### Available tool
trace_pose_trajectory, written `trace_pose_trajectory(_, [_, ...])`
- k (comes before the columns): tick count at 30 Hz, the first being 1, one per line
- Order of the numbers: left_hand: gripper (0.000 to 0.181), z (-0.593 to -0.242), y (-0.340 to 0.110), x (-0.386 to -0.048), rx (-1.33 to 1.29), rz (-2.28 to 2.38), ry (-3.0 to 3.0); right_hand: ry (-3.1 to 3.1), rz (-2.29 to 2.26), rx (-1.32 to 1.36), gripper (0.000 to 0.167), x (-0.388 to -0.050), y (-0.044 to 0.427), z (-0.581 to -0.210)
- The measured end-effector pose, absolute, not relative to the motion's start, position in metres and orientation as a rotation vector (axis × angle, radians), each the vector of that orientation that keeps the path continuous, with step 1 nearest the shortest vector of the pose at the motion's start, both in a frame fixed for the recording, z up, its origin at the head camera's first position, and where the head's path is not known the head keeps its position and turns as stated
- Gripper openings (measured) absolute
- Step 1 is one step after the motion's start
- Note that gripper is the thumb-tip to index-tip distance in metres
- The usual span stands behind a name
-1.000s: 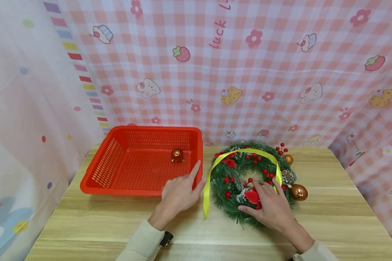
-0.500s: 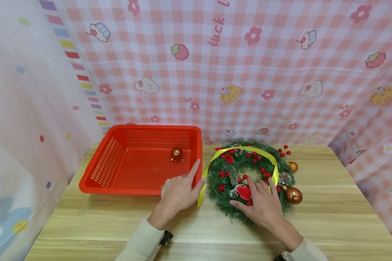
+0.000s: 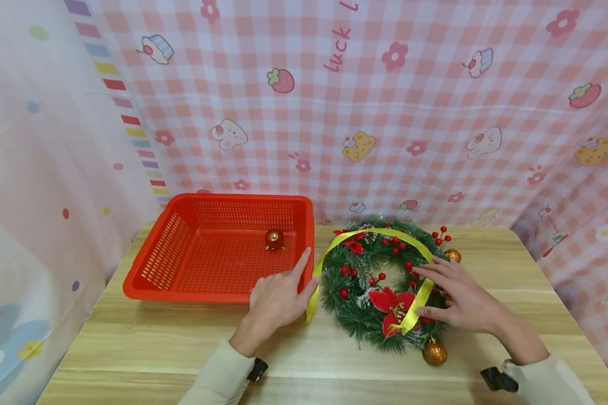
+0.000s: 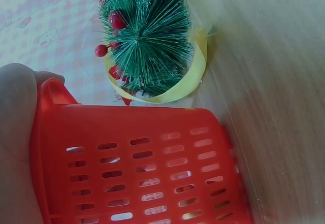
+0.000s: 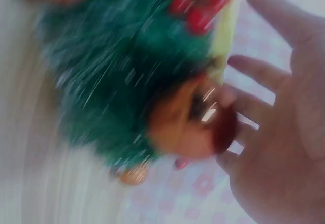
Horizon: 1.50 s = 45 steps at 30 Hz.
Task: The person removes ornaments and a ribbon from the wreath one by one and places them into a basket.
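Observation:
The green wreath point(image 3: 354, 315), with red berries and a red flower point(image 3: 392, 306), lies flat on the table. A yellow ribbon point(image 3: 385, 231) loops over its top. My right hand point(image 3: 461, 295) is spread over the wreath's right side, fingers extended beside the ribbon; in the blurred right wrist view its fingers are near a shiny copper ball point(image 5: 193, 120). My left hand point(image 3: 278, 301) rests on the front right corner of the red basket point(image 3: 218, 295), index finger straight along the rim, thumb tip by the ribbon's left end.
A copper ball point(image 3: 274, 239) lies inside the basket towards its right. Gold glitter balls stick out of the wreath at the front point(image 3: 434, 352) and back right point(image 3: 453, 256). A patterned curtain point(image 3: 304, 112) hangs behind the table.
My right hand has moved off the red flower to the wreath's right side, uncovering flower, ribbon end and a front glitter ball. Earlier, the wreath shifted slightly left. My left hand has stayed in place.

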<state>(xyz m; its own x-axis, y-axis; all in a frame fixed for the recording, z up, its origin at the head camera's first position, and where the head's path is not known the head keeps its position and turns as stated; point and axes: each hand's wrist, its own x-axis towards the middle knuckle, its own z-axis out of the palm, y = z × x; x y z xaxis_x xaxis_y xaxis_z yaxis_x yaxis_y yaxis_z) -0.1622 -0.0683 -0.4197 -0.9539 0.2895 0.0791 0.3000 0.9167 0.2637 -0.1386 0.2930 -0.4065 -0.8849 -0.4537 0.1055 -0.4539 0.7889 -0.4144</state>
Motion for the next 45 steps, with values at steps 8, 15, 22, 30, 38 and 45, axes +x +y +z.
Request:
trace_pose_trajectory(8, [0.067, -0.422, -0.068, -0.162, -0.466, -0.439, -3.027, -3.044, 0.815, 0.759, 0.111, -0.143, 0.306, -0.421])
trace_pose_trajectory(15, [0.066, -0.422, -0.069, -0.162, -0.459, -0.458, -3.018, -3.004, 0.816, 0.757, 0.117, -0.138, 0.299, -0.433])
trace_pose_trajectory(22, [0.066, -0.421, -0.069, -0.162, -0.449, -0.447, -3.025, -2.991, 0.747, 0.668, 0.114, -0.126, 0.284, -0.438])
trace_pose_trajectory(30, [0.066, -0.422, -0.069, -0.162, -0.451, -0.439, -3.007, -3.049, 0.671, 0.440, 0.113, -0.111, 0.256, -0.436])
trace_pose_trajectory(38, [0.067, -0.422, -0.068, -0.162, -0.449, -0.454, -3.015, -3.057, 0.653, 0.169, 0.117, -0.102, 0.232, -0.438])
trace_pose_trajectory(45, [0.066, -0.421, -0.068, -0.163, -0.442, -0.459, -3.006, -3.147, 0.738, -0.049, 0.115, -0.095, 0.207, -0.432])
